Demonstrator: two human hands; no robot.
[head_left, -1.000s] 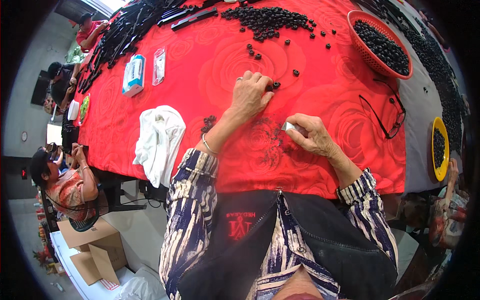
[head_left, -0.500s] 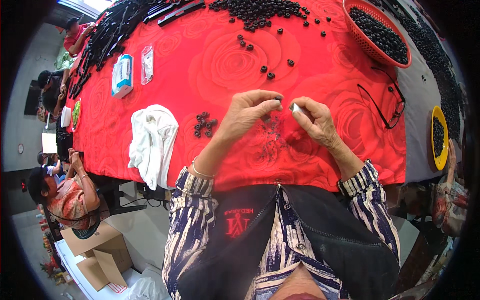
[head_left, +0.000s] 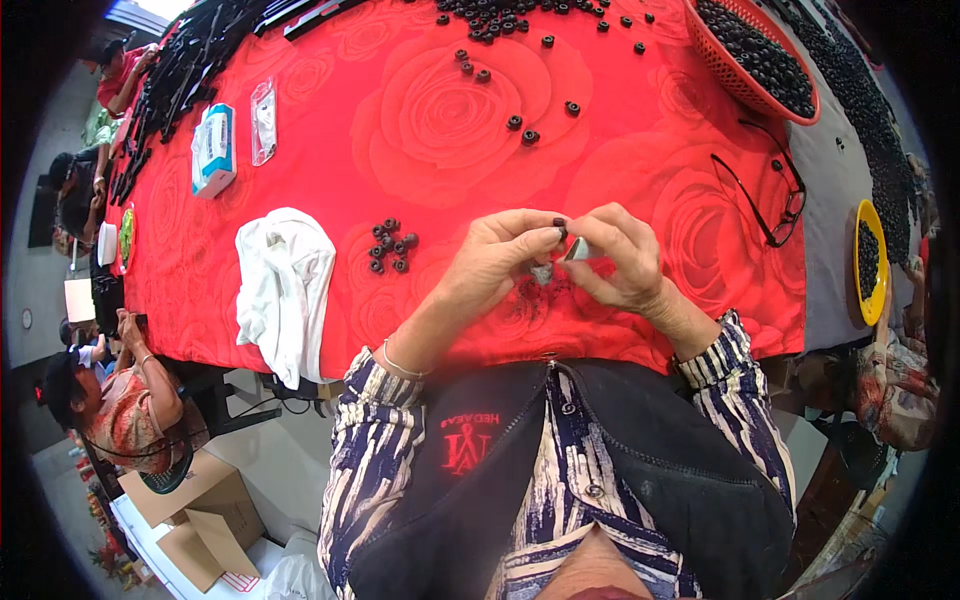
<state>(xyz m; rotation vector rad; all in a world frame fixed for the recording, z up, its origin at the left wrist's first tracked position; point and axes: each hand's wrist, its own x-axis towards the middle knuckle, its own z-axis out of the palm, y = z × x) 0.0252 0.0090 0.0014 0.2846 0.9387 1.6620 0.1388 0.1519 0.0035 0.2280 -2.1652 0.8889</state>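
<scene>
Between the thumb and forefinger of my left hand (head_left: pixel 495 258) is pinched a small black ring-shaped part (head_left: pixel 560 226). My right hand (head_left: pixel 625 262) is closed on a small shiny metal blade (head_left: pixel 577 249), held tip up close beside the part; whether the two touch I cannot tell. Something greyish shows below my left fingertips, too small to name. Black shavings (head_left: pixel 535 300) lie on the red cloth under my hands. Left of my left hand sits a little cluster of similar black parts (head_left: pixel 390 243).
On the red tablecloth (head_left: pixel 430 130) are a white cloth (head_left: pixel 285 285), a blue-white box (head_left: pixel 214 150), a clear packet (head_left: pixel 263 122) and eyeglasses (head_left: pixel 790 205). A red basket (head_left: pixel 703 60) and yellow dish (head_left: pixel 883 285) hold black pieces. Other people sit at the left and right.
My hands have drawn closer together, and the blade has turned and now stands next to the black part. The whole view has shifted slightly.
</scene>
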